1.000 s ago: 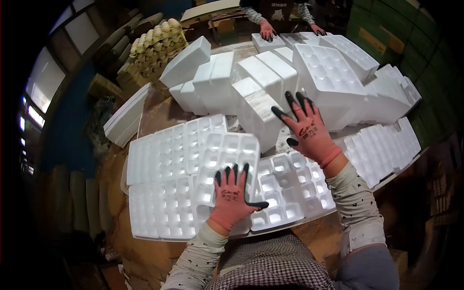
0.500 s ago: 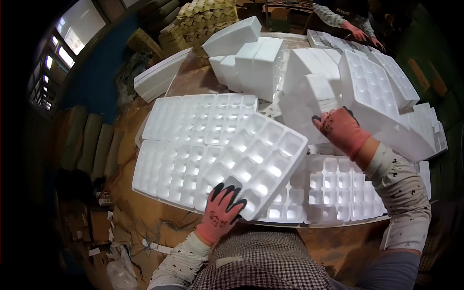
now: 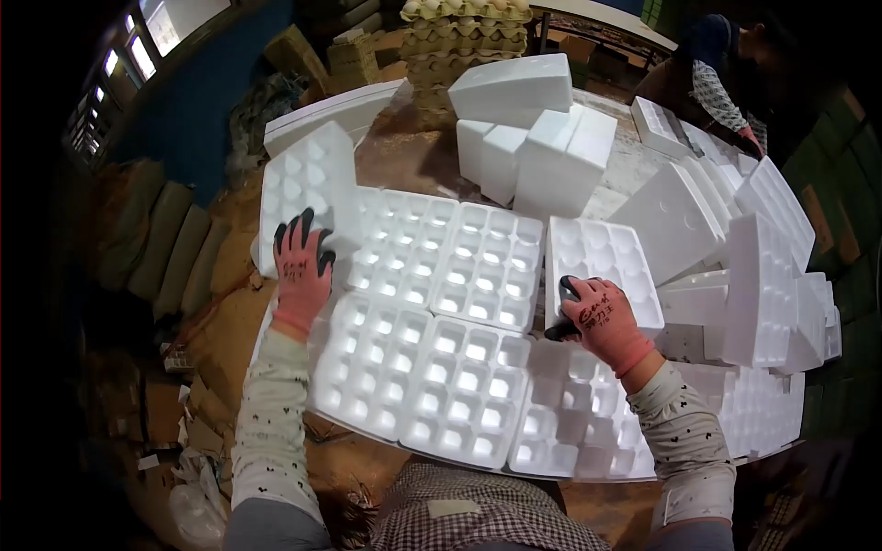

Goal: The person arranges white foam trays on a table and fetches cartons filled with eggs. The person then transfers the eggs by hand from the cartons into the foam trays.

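Note:
My left hand (image 3: 301,274), in a pink glove with dark fingertips, grips a white foam tray (image 3: 309,174) by its lower part. That tray is tilted, with its pocketed face toward me, at the left end of the table. My right hand (image 3: 602,317) wears a matching glove and is closed on the near left edge of another foam tray (image 3: 606,250). Between the hands, several foam trays (image 3: 489,262) with square pockets lie side by side, pockets up. Another pocketed tray (image 3: 464,390) lies in the row closest to me.
White foam blocks (image 3: 565,161) are stacked at the back. Leaning foam trays (image 3: 758,285) crowd the right side. Egg cartons (image 3: 464,55) stand piled behind the table. A co-worker (image 3: 717,78) bends over trays at the far right. Rolled sacks (image 3: 156,220) lie at left.
The left hand has carried its foam tray from the middle to the far left, uncovering trays beneath. The right hand has moved down and taken hold of another tray. The view has shifted.

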`<move>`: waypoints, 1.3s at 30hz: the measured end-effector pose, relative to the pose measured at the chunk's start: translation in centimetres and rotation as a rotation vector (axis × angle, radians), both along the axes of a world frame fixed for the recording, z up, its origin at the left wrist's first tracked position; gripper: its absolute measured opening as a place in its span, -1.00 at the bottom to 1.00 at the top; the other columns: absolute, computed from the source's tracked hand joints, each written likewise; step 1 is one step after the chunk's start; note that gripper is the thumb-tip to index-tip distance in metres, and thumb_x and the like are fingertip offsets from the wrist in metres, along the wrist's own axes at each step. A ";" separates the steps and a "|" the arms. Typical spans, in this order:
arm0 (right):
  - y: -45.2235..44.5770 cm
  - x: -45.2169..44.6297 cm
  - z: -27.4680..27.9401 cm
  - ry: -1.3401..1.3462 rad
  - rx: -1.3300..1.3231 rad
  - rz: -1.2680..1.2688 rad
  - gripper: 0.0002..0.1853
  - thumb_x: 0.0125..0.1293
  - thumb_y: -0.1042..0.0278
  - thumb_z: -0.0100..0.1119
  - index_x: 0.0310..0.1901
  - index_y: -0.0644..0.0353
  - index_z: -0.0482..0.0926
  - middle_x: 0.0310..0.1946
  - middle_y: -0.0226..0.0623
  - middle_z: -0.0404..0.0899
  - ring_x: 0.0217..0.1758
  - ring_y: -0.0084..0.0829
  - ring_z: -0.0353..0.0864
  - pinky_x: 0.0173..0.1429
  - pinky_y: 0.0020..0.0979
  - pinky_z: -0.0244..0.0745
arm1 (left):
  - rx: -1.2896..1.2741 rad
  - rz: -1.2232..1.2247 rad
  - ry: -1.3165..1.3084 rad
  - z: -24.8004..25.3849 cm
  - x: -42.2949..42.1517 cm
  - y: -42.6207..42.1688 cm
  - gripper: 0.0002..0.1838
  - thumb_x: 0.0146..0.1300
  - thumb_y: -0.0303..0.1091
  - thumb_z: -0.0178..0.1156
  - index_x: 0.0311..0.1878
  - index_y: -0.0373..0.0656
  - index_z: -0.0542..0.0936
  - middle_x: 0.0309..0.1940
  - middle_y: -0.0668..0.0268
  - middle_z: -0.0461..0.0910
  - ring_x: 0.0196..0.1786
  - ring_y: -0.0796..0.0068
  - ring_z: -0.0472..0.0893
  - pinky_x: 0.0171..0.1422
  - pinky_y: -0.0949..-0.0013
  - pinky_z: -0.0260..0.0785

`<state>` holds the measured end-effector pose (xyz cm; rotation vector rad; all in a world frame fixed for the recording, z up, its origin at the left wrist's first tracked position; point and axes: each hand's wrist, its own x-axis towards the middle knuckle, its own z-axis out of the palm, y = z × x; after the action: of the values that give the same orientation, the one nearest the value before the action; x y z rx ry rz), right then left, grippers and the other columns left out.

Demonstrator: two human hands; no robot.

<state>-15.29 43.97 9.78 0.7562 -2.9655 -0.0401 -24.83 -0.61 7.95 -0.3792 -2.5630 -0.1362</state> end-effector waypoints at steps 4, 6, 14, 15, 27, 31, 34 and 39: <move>-0.1 -2.6 -4.9 -0.069 0.077 -0.059 -0.61 -0.02 0.09 0.50 -0.21 0.07 0.61 0.04 -0.31 0.53 0.09 -0.20 0.55 0.23 -0.18 0.41 | -0.042 -0.082 0.031 -3.4 -17.4 -2.1 -0.49 0.10 -0.33 0.32 0.18 -0.03 0.50 0.37 0.24 0.37 0.39 0.12 0.31 0.53 0.00 0.01; -0.7 -1.6 -7.6 -0.179 0.027 -0.073 -0.59 0.00 0.11 0.50 -0.16 0.08 0.60 0.05 -0.31 0.53 0.09 -0.19 0.55 0.22 -0.17 0.40 | -0.177 0.046 -0.049 -5.3 -23.2 -1.7 -0.50 0.17 -0.21 0.26 0.20 -0.02 0.50 0.37 0.28 0.37 0.41 0.14 0.32 0.54 0.00 -0.01; -9.4 -14.4 2.9 0.028 -0.285 -0.211 -0.56 0.10 0.12 0.43 -0.03 0.14 0.59 -0.06 -0.23 0.61 -0.07 -0.13 0.62 0.01 -0.20 0.53 | 0.004 -0.023 -0.270 -14.8 -24.4 -0.6 -0.53 0.24 0.01 0.24 0.10 -0.08 0.58 0.38 0.20 0.36 0.31 0.13 0.40 0.52 0.02 0.02; -11.2 -17.7 2.7 0.038 -0.305 -0.221 -0.52 0.14 0.08 0.39 0.05 0.12 0.57 0.01 -0.21 0.59 0.02 -0.14 0.59 0.11 -0.20 0.49 | 0.019 -0.035 -0.263 -14.4 -24.6 -0.1 -0.53 0.23 0.01 0.25 0.09 -0.08 0.59 0.37 0.20 0.37 0.30 0.13 0.40 0.52 0.02 0.03; -11.4 -33.6 -4.3 0.290 -0.235 -0.796 -0.21 -0.10 0.16 0.61 0.19 -0.02 0.38 0.32 0.13 0.32 0.23 0.19 0.45 0.33 -0.03 0.36 | 0.178 -0.063 -0.189 -13.8 -23.7 0.3 -0.55 0.19 -0.05 0.31 0.04 -0.11 0.57 0.32 0.21 0.43 0.26 0.16 0.43 0.52 0.03 0.06; -3.7 -31.7 0.1 0.411 -0.902 -0.623 -0.63 0.22 0.52 0.30 0.04 0.32 0.44 -0.08 -0.20 0.63 -0.12 -0.31 0.65 0.01 -0.36 0.55 | 0.178 -0.011 -0.078 -14.5 -23.7 0.3 -0.50 0.19 0.06 0.28 0.04 -0.10 0.57 0.31 0.15 0.39 0.30 0.11 0.36 0.53 -0.06 0.00; -10.8 -28.4 1.8 0.267 -0.990 -0.405 -0.63 0.23 0.60 0.22 0.07 0.31 0.44 -0.10 -0.21 0.61 -0.15 -0.37 0.65 -0.02 -0.35 0.55 | 0.178 0.039 -0.114 -14.4 -23.7 0.3 -0.50 0.18 0.07 0.29 0.05 -0.09 0.57 0.24 0.14 0.40 0.31 0.09 0.34 0.52 -0.08 -0.01; -21.4 -32.6 -1.2 0.198 -0.289 0.119 -0.46 0.15 0.49 0.31 0.20 0.18 0.43 0.18 -0.10 0.49 0.00 -0.08 0.61 0.14 -0.18 0.52 | 0.210 -0.014 -0.196 -14.4 -23.9 0.2 -0.55 0.20 -0.03 0.29 0.06 -0.08 0.57 0.13 0.14 0.47 0.28 0.09 0.39 0.51 -0.03 0.04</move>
<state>-47.90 22.58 8.59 0.8316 -2.6543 0.2963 -48.68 -0.45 -6.49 -0.3165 -2.7033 -0.4644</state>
